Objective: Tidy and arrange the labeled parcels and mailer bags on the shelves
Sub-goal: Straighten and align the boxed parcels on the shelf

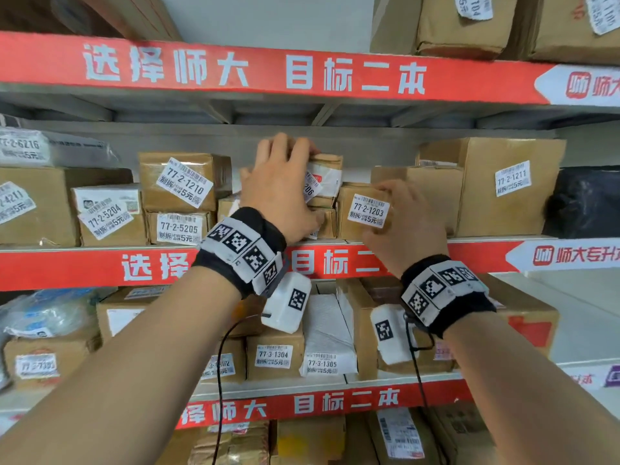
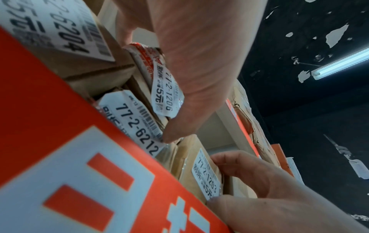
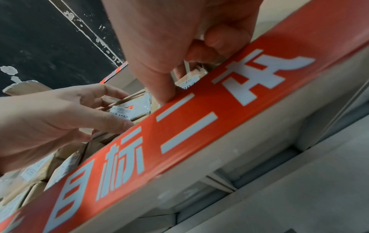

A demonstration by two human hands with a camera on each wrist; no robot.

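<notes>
Red-edged shelf (image 1: pixel 100 263), middle row: my left hand (image 1: pixel 281 193) grips parcel 77-2-1206 (image 1: pixel 323 177) from the top, and my right hand (image 1: pixel 406 226) pinches box 77-2-1203 (image 1: pixel 355 209) right beside it.

I count two hands (image 1: pixel 281 193), two marker wristbands (image 1: pixel 245 250), three red shelf edges (image 1: pixel 235 68); middle shelf: nine visible brown boxes (image 1: pixel 183 182), one grey mailer bag (image 1: pixel 67 149).

Red-edged shelf (image 1: pixel 469 245) bears labeled cardboard parcels (image 1: pixel 176 182), perhaps mailers.
</notes>
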